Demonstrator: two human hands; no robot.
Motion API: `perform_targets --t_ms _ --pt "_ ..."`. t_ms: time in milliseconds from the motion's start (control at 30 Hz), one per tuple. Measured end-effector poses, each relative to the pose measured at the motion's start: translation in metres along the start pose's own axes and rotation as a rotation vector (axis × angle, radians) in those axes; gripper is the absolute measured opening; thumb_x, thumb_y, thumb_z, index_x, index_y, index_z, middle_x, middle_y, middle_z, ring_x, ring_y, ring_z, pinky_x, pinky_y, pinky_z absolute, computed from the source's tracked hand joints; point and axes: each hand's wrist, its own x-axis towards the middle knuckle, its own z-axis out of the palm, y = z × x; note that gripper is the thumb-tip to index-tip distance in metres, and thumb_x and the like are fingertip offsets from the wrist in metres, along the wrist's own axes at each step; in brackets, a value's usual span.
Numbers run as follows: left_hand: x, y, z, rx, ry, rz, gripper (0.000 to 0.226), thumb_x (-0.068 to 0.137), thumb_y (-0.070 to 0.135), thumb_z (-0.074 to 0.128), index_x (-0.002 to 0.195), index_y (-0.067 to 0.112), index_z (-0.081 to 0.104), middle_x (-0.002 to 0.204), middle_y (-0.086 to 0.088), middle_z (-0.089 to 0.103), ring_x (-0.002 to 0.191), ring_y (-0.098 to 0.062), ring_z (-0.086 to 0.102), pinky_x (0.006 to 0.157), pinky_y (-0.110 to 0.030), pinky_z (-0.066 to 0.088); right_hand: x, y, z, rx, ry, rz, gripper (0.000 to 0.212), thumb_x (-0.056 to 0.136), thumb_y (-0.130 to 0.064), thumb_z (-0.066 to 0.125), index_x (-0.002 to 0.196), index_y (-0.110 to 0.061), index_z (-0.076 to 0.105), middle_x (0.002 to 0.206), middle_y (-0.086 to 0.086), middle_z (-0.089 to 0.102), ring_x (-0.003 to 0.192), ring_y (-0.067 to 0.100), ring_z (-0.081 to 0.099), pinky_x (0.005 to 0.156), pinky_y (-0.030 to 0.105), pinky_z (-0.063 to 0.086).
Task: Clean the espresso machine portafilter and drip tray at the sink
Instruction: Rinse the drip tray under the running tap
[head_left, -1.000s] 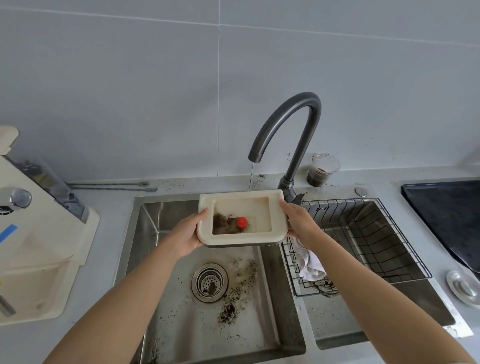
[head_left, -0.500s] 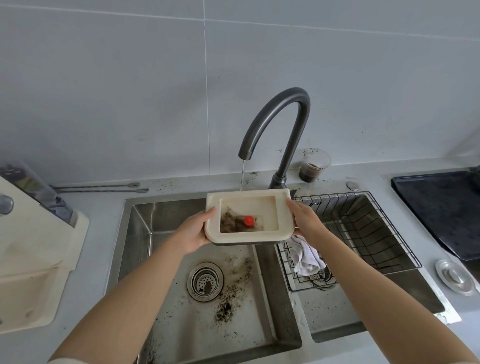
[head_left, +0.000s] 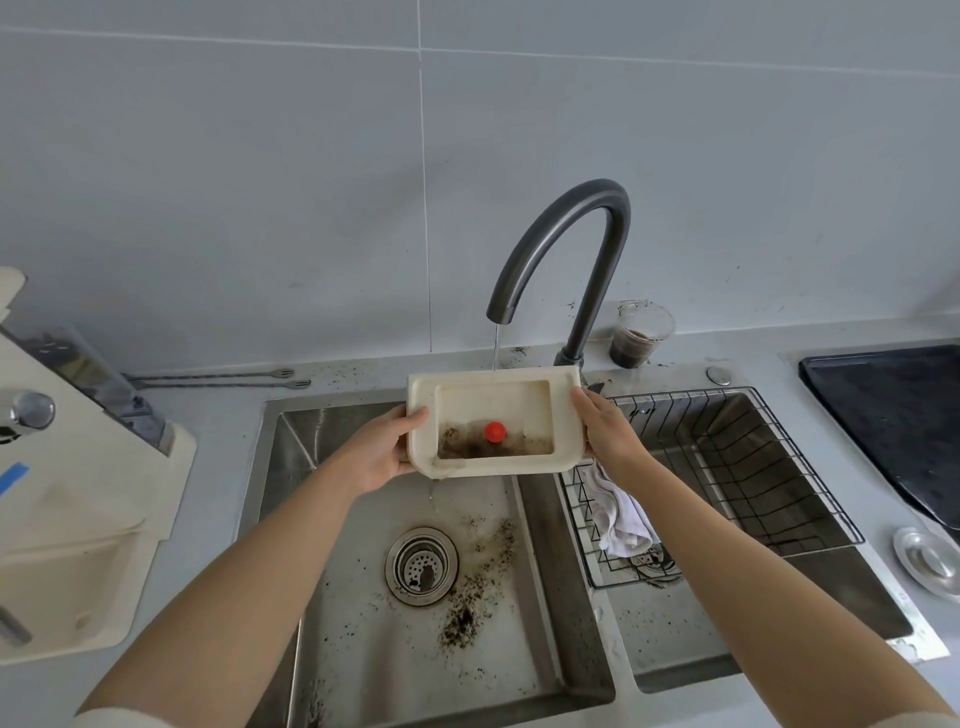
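I hold a cream drip tray (head_left: 493, 384) over the left sink basin (head_left: 550, 623), tilted with its near edge lower. My left hand (head_left: 382, 452) grips its left side and my right hand (head_left: 605, 428) grips its right side. Brown coffee water and a red float (head_left: 495, 431) sit along the tray's near wall. A thin stream runs from the dark curved faucet (head_left: 582, 244) onto the tray's far rim. Water drips from the tray's near left corner. No portafilter is in view.
Coffee grounds lie around the drain strainer (head_left: 422, 565). A wire rack (head_left: 727, 467) with a white cloth (head_left: 621, 519) fills the right basin. The cream espresso machine (head_left: 78, 493) stands at left. A cup of dark liquid (head_left: 636, 338), a black cooktop (head_left: 893, 415) and a metal lid (head_left: 930, 561) lie to the right.
The tray tipped toward me, so the dirty water and red float slid to its near wall, and water began to drip off its corner.
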Motion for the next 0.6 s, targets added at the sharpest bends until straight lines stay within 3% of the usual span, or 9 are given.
perform_targets --t_ms 133,233,433,500,600 --pt "-0.005 0.005 -0.008 0.01 0.007 0.041 0.027 0.094 0.014 0.048 0.121 0.017 0.048 0.108 -0.004 0.062 0.097 -0.021 0.06 0.086 -0.042 0.049 0.004 -0.002 0.009 -0.006 -0.03 -0.04 0.022 0.099 -0.03 0.035 0.092 -0.028 0.057 0.09 -0.003 0.061 0.084 0.015 0.059 0.082 0.035 0.05" --pt "-0.007 0.009 -0.013 -0.006 0.018 0.067 0.03 0.093 0.011 0.049 0.123 0.017 0.047 0.107 -0.004 0.062 0.097 -0.023 0.059 0.083 -0.044 0.049 0.005 -0.005 0.015 0.031 -0.05 -0.073 0.025 0.099 -0.03 0.034 0.113 -0.02 0.053 0.09 -0.008 0.06 0.081 0.007 0.057 0.069 0.021 0.048" --pt "-0.008 0.014 -0.014 -0.024 0.014 0.073 0.038 0.092 0.006 0.05 0.129 0.018 0.044 0.11 -0.005 0.061 0.11 -0.031 0.055 0.083 -0.05 0.048 0.006 -0.008 0.016 0.03 -0.037 -0.13 0.035 0.099 -0.03 0.034 0.129 -0.017 0.048 0.103 -0.008 0.06 0.092 0.004 0.056 0.076 0.014 0.046" --pt "-0.007 0.015 -0.011 -0.021 0.01 0.068 0.04 0.092 0.006 0.05 0.13 0.018 0.043 0.11 -0.005 0.06 0.111 -0.03 0.054 0.082 -0.049 0.048 0.007 -0.005 0.014 0.033 -0.024 -0.133 0.037 0.099 -0.03 0.034 0.131 -0.015 0.047 0.111 -0.002 0.059 0.1 0.011 0.056 0.087 0.022 0.047" --pt "-0.004 0.016 -0.004 -0.009 0.002 0.066 0.042 0.092 0.005 0.05 0.132 0.017 0.043 0.108 -0.004 0.061 0.109 -0.029 0.055 0.082 -0.047 0.048 0.008 -0.001 0.009 0.029 -0.004 -0.123 0.036 0.099 -0.032 0.034 0.129 -0.017 0.049 0.108 -0.003 0.059 0.105 0.018 0.055 0.096 0.037 0.046"
